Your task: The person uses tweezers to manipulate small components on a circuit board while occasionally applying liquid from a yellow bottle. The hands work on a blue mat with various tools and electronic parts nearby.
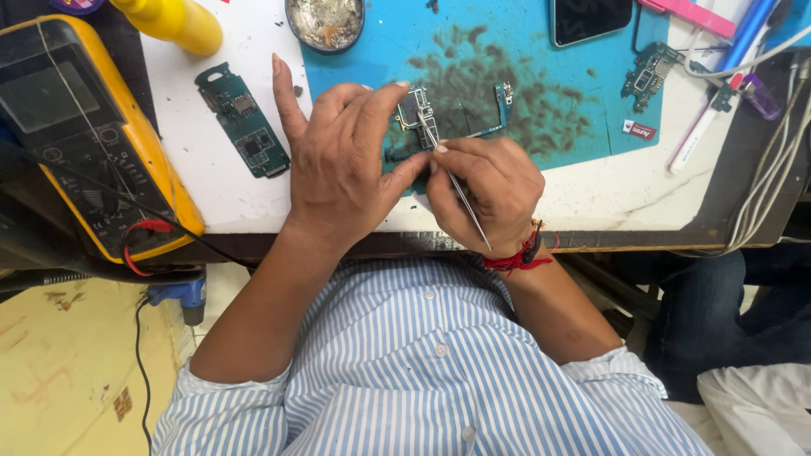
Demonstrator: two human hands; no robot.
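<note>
A blue and white striped shirt (422, 371) is closest, right at the bottom. Above it is the front edge of the white worktop (591, 198), which is scratched and worn. A blue mat (574, 101) with dark smudges covers the back middle of the worktop. The left hand (338, 165) pinches a small phone circuit board (420, 114) by its near side, on the front edge of the mat. The right hand (486, 190) grips thin metal tweezers (452, 173), with the tip touching the board. A second green circuit board (243, 120) lies alone on the white part to the left. A yellow multimeter (89, 135) sits at the left edge. There is bare worktop near the front right corner.
</note>
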